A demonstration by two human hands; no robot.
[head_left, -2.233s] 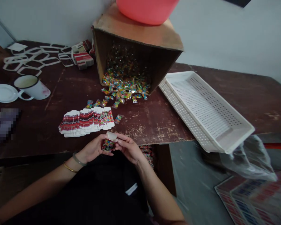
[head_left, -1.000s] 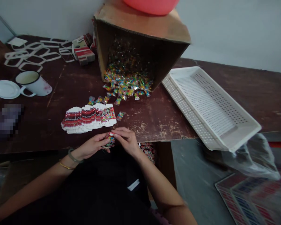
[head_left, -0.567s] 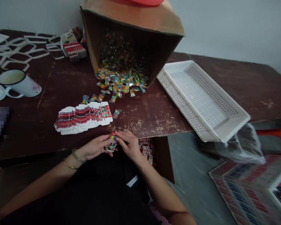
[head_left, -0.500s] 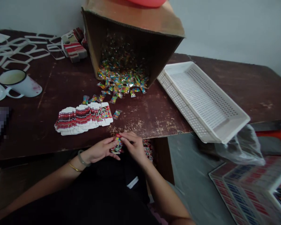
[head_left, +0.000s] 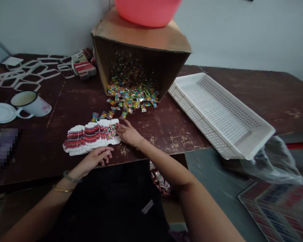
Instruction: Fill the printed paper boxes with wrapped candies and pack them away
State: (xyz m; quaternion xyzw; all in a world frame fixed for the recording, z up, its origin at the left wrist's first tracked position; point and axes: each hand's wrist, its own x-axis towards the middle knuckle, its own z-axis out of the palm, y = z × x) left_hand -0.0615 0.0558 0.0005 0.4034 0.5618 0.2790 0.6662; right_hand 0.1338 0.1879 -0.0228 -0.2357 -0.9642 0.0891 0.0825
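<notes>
A fanned row of flat red-and-white printed cartons (head_left: 84, 137) lies on the brown table. My right hand (head_left: 128, 134) reaches in from the right. Its outstretched fingers lie over the row's right end, on the nearest carton; whatever is under the fingertips is hidden. By the table's front edge, just below the row, my left hand (head_left: 97, 157) is loosely bent with its fingers apart, holding nothing. Small clear-wrapped packets of colourful candy (head_left: 133, 97) spill from a cardboard box (head_left: 141, 38) lying on its side behind the cartons. A few loose packets lie right behind the row.
A white perforated plastic basket (head_left: 217, 111) stands at the right, overhanging the table edge. An enamel mug (head_left: 34, 104) and a white lid (head_left: 2, 112) are at the left. A pink basin (head_left: 148, 11) sits on the box. Below the table edge are several red printed packs (head_left: 160, 181).
The small colourful carton that both hands held is gone from them. My right hand has moved forward to the row's right end, covering where a loose candy packet lay; my left hand moved left.
</notes>
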